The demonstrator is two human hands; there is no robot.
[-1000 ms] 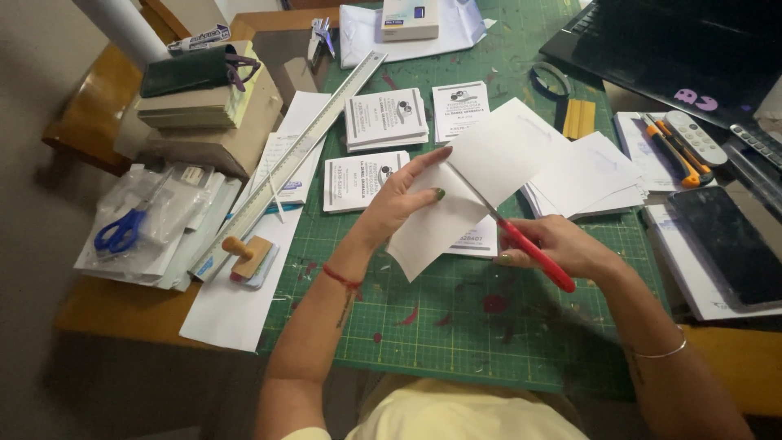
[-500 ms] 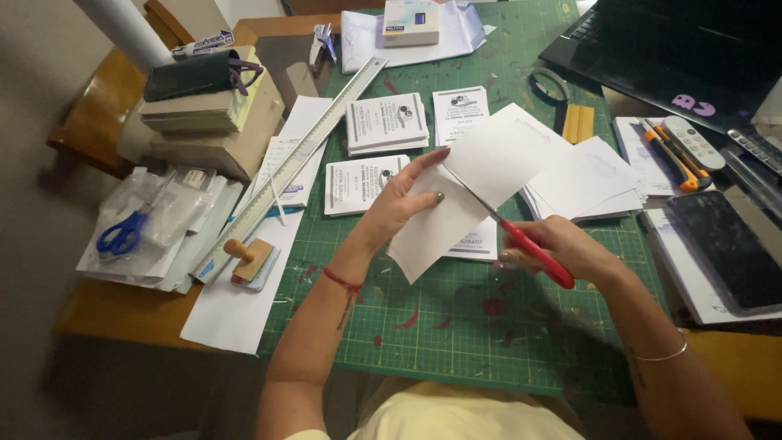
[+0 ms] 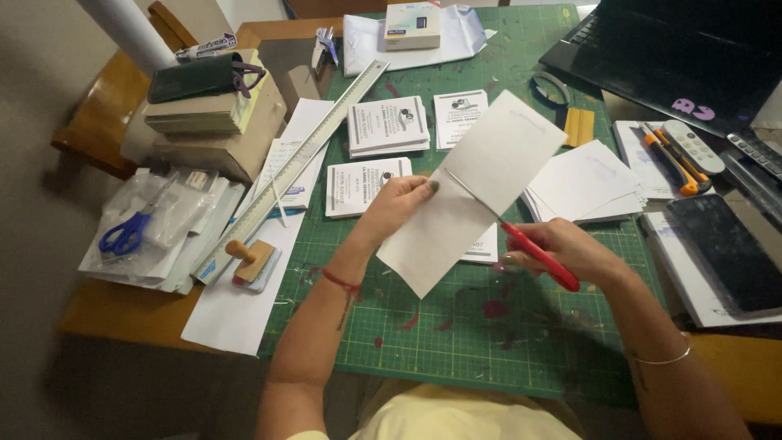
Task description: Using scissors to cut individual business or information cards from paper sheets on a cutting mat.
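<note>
Presently, item in hand: one white paper sheet (image 3: 481,191), held up off the green cutting mat (image 3: 456,326), tilted, with its far corner toward the laptop (image 3: 676,57). Left hand (image 3: 399,204): fingers closed on the sheet's left edge, thumb beneath. Right hand (image 3: 562,248): fingers wrapped through the handles of red-handled scissors (image 3: 533,244), blades entered at the sheet's right edge. Cut, by my reading: begun, a thin line showing across part of the sheet but not reaching the left edge; the sheet hangs in one piece, so most of this cut looks left to do. Finished-looking stock: small stacks of printed cards (image 3: 389,126) on the mat beyond the hands, one more partly under the sheet. Uncut-looking stock: a fanned pile of white sheets (image 3: 586,183) to the right. Also on the bench: long metal ruler (image 3: 293,167), wooden-handled stamp (image 3: 248,259), blue scissors (image 3: 124,236) in a clear bag, orange utility knife (image 3: 668,159), dark tablet (image 3: 725,253), cardboard box (image 3: 220,138).
</note>
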